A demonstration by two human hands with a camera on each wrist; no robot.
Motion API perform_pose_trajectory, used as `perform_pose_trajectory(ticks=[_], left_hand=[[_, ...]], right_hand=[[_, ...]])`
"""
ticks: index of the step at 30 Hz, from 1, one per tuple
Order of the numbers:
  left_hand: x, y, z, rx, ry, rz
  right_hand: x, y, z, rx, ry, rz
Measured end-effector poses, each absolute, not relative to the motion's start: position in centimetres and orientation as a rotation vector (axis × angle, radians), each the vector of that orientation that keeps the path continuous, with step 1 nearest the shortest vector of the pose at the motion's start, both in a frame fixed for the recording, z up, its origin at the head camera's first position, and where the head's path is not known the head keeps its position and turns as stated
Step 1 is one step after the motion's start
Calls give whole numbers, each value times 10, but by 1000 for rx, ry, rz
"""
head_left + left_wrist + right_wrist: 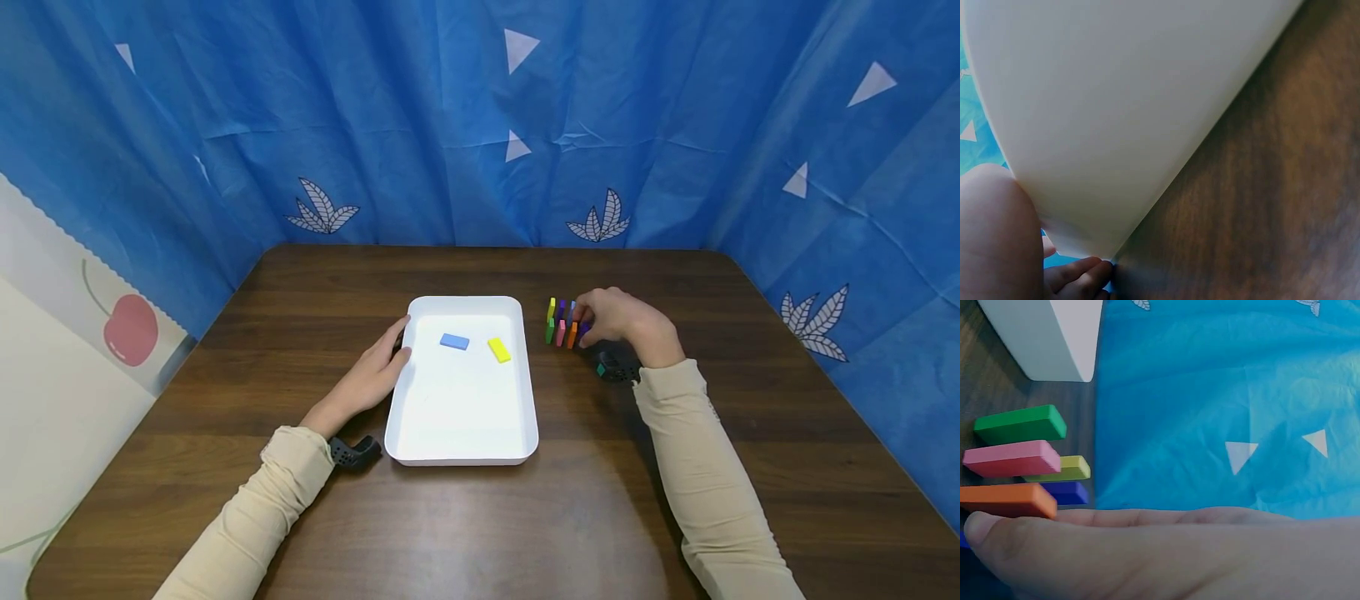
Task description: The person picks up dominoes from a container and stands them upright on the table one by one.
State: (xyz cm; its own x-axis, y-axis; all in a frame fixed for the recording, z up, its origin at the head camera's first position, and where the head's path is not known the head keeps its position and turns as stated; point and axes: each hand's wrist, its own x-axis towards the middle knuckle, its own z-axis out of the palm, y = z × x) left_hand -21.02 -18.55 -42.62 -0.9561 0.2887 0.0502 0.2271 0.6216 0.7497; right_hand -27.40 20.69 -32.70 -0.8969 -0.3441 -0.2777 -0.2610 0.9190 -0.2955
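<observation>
A white rectangular tray lies on the table, holding a light blue block and a yellow block, both flat. At its left side my left hand rests with fairly straight fingers and thumb against the wall and rim. To the right of the tray, small coloured blocks stand in two rows. My right hand pinches a purple block at the near row's right end, partly hidden by the fingers. Beside it stand an orange block, a pink block and a green block.
Behind the near row stand another yellow block, a dark purple block and a light blue one, partly covered by the right hand. A blue curtain hangs along the far and right table edges. Brown wooden table surrounds the tray.
</observation>
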Motion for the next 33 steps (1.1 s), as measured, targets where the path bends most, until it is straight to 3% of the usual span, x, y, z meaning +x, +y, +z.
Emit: perform_pose_trajectory(ticks=[8, 15, 33], left_hand=[[-212, -185, -428, 445, 2775, 1259], [-212, -184, -427, 448, 2771, 1265], [-210, -185, -426, 439, 2775, 1259]], right_hand=[[-270, 203, -314, -507, 2824, -412], [-266, 190, -308, -732, 2916, -547], [-258, 134, -336, -948, 2950, -626]])
